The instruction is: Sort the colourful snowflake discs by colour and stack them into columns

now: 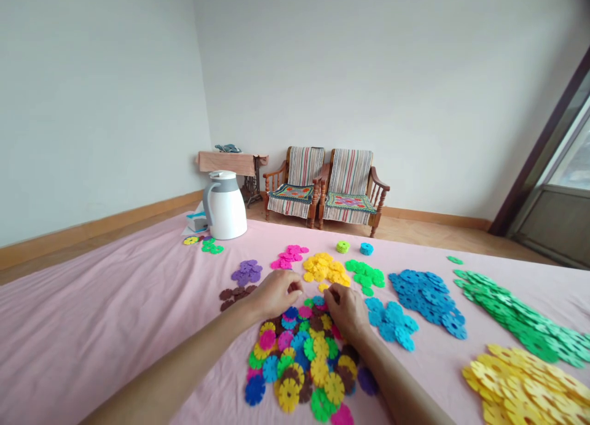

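Both my hands hover at the far edge of a mixed pile of coloured snowflake discs [304, 366] on the pink cloth [115, 314]. My left hand [275, 293] has its fingers curled down and pinched by a pink disc; what they hold is hidden. My right hand [346, 309] is curled too, fingertips close to a small yellow disc [324, 287]. Just beyond lie sorted heaps: yellow discs [325, 268], pink discs [289, 257], purple discs [247, 271], brown discs [234, 296] and green discs [366, 274].
A white jug [225, 205] stands at the cloth's far left beside a few loose discs. Large blue [426, 296], cyan [391, 320], green [520, 317] and yellow [525, 385] heaps fill the right. Two wooden armchairs [327, 188] and a small table [230, 162] stand by the wall.
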Motion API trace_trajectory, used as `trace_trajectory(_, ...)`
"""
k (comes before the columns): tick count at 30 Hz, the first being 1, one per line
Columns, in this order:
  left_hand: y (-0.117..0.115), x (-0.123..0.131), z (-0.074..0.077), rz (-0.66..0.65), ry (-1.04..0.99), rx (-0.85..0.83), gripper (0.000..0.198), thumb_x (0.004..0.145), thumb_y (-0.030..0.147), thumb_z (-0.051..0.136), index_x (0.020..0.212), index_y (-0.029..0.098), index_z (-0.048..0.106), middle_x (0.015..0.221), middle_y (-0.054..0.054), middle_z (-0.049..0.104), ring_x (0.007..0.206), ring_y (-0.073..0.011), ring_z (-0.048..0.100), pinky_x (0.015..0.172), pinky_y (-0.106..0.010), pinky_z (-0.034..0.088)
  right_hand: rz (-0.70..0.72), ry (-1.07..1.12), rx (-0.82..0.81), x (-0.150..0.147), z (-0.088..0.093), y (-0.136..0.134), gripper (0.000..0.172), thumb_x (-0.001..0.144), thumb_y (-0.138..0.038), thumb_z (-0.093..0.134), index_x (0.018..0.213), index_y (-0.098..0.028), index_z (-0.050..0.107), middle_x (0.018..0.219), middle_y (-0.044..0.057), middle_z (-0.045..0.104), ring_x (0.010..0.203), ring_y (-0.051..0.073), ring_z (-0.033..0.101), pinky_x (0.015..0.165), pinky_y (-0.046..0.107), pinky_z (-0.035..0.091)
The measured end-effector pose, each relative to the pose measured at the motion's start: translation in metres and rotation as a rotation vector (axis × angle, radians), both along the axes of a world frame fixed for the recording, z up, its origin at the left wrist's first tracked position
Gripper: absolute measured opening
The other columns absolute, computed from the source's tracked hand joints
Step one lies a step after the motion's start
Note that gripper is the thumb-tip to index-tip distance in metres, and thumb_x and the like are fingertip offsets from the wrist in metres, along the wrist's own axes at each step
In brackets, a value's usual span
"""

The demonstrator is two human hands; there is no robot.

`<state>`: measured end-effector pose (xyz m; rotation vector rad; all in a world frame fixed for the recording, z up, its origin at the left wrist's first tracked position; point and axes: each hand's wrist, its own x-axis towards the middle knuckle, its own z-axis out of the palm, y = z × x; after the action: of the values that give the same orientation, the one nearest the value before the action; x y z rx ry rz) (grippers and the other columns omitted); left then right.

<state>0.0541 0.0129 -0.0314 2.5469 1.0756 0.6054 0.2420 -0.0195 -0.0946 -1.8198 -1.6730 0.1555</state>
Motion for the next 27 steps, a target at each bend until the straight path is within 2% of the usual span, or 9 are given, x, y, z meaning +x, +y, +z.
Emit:
trace_trajectory(3, -0.028, -0.003, -0.002, -0.001, 0.0, -0.017, 0.015, 0.075, 0.012, 0.049, 0.069, 0.017, 0.062, 0.071, 0.0, 0.063, 0.068, -0.0135, 0.057, 0.062, -0.021, 0.039, -0.003, 0.014, -0.005, 0.0, 0.001, 0.0, 0.023, 0.083, -0.028, 0.045, 0.068, -0.02, 0.061, 0.063, 0.002, 0.063, 0.062, 0.014, 0.057, 0.053, 0.023, 0.025)
trace_trajectory(5, -0.038, -0.005, -0.006, 0.015, 0.012, 0.012, 0.016, 0.076, 0.01, 0.048, 0.07, 0.018, 0.06, 0.07, 0.001, 0.061, 0.068, -0.0133, 0.055, 0.061, -0.021, 0.038, -0.001, 0.022, -0.014, 0.0, 0.002, 0.001, 0.021, 0.082, -0.027, 0.046, 0.07, -0.02, 0.062, 0.062, 0.001, 0.063, 0.061, 0.013, 0.056, 0.053, 0.023, 0.026)
trace_trajectory(10, -0.039, -0.006, -0.022, 0.039, 0.018, 0.131, 0.015, 0.08, 0.009, 0.047, 0.073, 0.018, 0.057, 0.075, -0.001, 0.058, 0.08, -0.0162, 0.053, 0.069, -0.024, 0.038, 0.023, 0.042, -0.047, 0.002, 0.005, 0.004, 0.021, 0.081, -0.026, 0.046, 0.071, -0.02, 0.063, 0.063, 0.001, 0.063, 0.061, 0.013, 0.056, 0.054, 0.022, 0.03)
trace_trajectory(14, -0.036, -0.008, -0.027, 0.023, 0.025, 0.196, 0.015, 0.084, 0.011, 0.046, 0.076, 0.018, 0.057, 0.079, -0.002, 0.056, 0.083, -0.0168, 0.051, 0.073, -0.026, 0.039, 0.078, 0.061, -0.084, 0.002, 0.01, 0.002, 0.018, 0.078, -0.027, 0.049, 0.076, -0.021, 0.065, 0.062, 0.0, 0.063, 0.06, 0.013, 0.057, 0.054, 0.021, 0.033)
trace_trajectory(19, -0.036, -0.011, -0.028, 0.007, -0.015, 0.217, 0.014, 0.086, 0.013, 0.046, 0.084, 0.018, 0.059, 0.084, -0.003, 0.056, 0.085, -0.0172, 0.051, 0.076, -0.028, 0.041, 0.199, 0.03, -0.137, -0.002, 0.016, -0.004, 0.019, 0.07, -0.029, 0.059, 0.086, -0.021, 0.066, 0.069, 0.0, 0.064, 0.064, 0.012, 0.056, 0.055, 0.02, 0.035)
trace_trajectory(22, -0.037, -0.012, -0.027, -0.007, -0.027, 0.202, 0.016, 0.085, 0.013, 0.047, 0.092, 0.019, 0.061, 0.088, -0.003, 0.058, 0.09, -0.0178, 0.051, 0.081, -0.029, 0.042, 0.311, 0.054, -0.191, 0.0, 0.021, -0.006, 0.01, 0.07, -0.024, 0.057, 0.073, -0.018, 0.065, 0.061, -0.001, 0.06, 0.058, 0.01, 0.051, 0.051, 0.019, 0.033)
trace_trajectory(24, -0.037, -0.012, -0.026, -0.018, -0.014, 0.189, 0.016, 0.085, 0.013, 0.048, 0.092, 0.019, 0.061, 0.088, -0.004, 0.059, 0.09, -0.018, 0.052, 0.082, -0.03, 0.042, 0.413, 0.094, -0.245, 0.002, 0.025, -0.006, 0.01, 0.07, -0.022, 0.056, 0.065, -0.016, 0.062, 0.055, -0.003, 0.056, 0.053, 0.009, 0.048, 0.047, 0.019, 0.03)
trace_trajectory(27, -0.036, -0.013, -0.025, -0.031, 0.013, 0.176, 0.015, 0.086, 0.014, 0.048, 0.089, 0.018, 0.062, 0.085, -0.004, 0.06, 0.089, -0.018, 0.052, 0.081, -0.03, 0.042, 0.567, 0.254, -0.309, 0.006, 0.032, -0.006, 0.015, 0.075, -0.028, 0.053, 0.072, -0.017, 0.063, 0.057, -0.003, 0.057, 0.053, 0.008, 0.048, 0.047, 0.018, 0.033)
